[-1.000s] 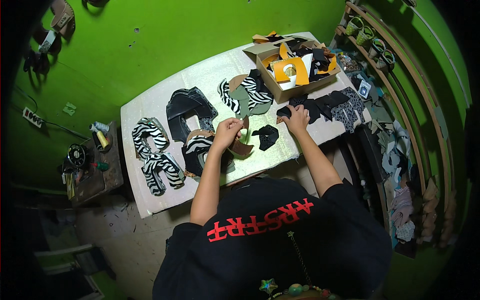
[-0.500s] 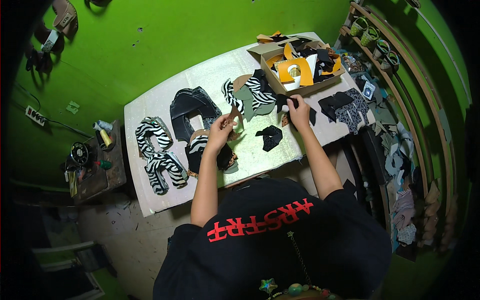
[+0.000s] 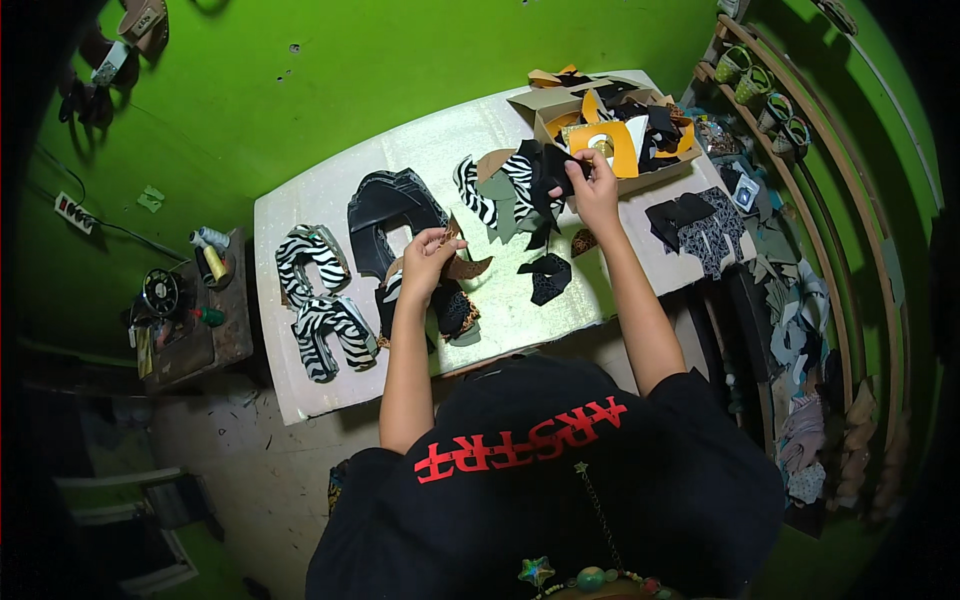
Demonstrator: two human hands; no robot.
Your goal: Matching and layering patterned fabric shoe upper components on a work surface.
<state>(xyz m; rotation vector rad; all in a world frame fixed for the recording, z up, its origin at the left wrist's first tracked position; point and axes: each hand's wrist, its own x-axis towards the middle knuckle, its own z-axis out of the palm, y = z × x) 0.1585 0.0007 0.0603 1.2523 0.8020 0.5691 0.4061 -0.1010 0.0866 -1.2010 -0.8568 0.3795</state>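
Observation:
My left hand (image 3: 430, 262) pinches a brown curved cut piece (image 3: 468, 268) above a mixed stack of black, leopard-print and green pieces (image 3: 458, 312). My right hand (image 3: 596, 195) grips a black cut piece (image 3: 556, 172) by its edge, over the right side of a loose pile of zebra-print, green and tan pieces (image 3: 496, 192). Below that pile lie a black patterned curved piece (image 3: 546, 282) and a small leopard-print piece (image 3: 584, 242). Left of my left hand sit a stack of black curved pieces (image 3: 392, 200) and two zebra-print stacks (image 3: 310, 262).
An open cardboard box (image 3: 652, 172) full of orange, white and black scraps stands at the far right of the pale table (image 3: 330, 190). Black and grey patterned pieces (image 3: 718, 232) lie at the right edge. A small stand with thread spools (image 3: 212, 262) is at left; wooden racks (image 3: 850, 200) at right.
My right hand has shifted slightly left and up, bringing the black piece over the loose pile. The brown piece in my left hand has turned from hanging upright to lying more sideways.

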